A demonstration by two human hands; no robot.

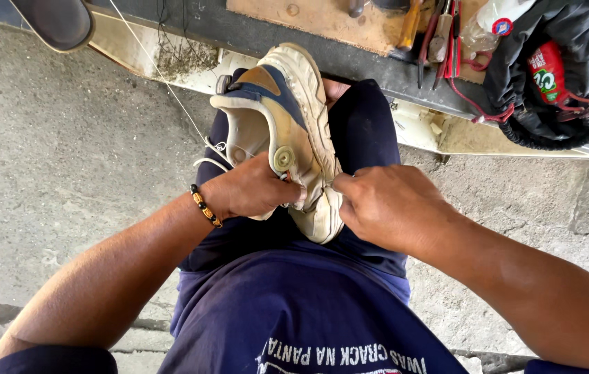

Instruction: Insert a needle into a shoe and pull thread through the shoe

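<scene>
A worn cream and navy sneaker [287, 118] lies on its side on my lap, sole to the right, toe toward me. My left hand [253, 188], with a beaded bracelet at the wrist, grips the shoe's side near a round button. My right hand [388, 204] has its fingers pinched against the sole edge near the toe; whatever small thing it pinches is hidden. A thin white thread [163, 76] runs from the shoe up to the upper left.
A low wooden bench [322, 21] at the top carries pliers and hand tools [440, 38], a plastic bottle [495, 21] and a black bag [571, 76]. A dark sandal [55, 21] lies at upper left. Rough concrete floor [59, 159] surrounds my knees.
</scene>
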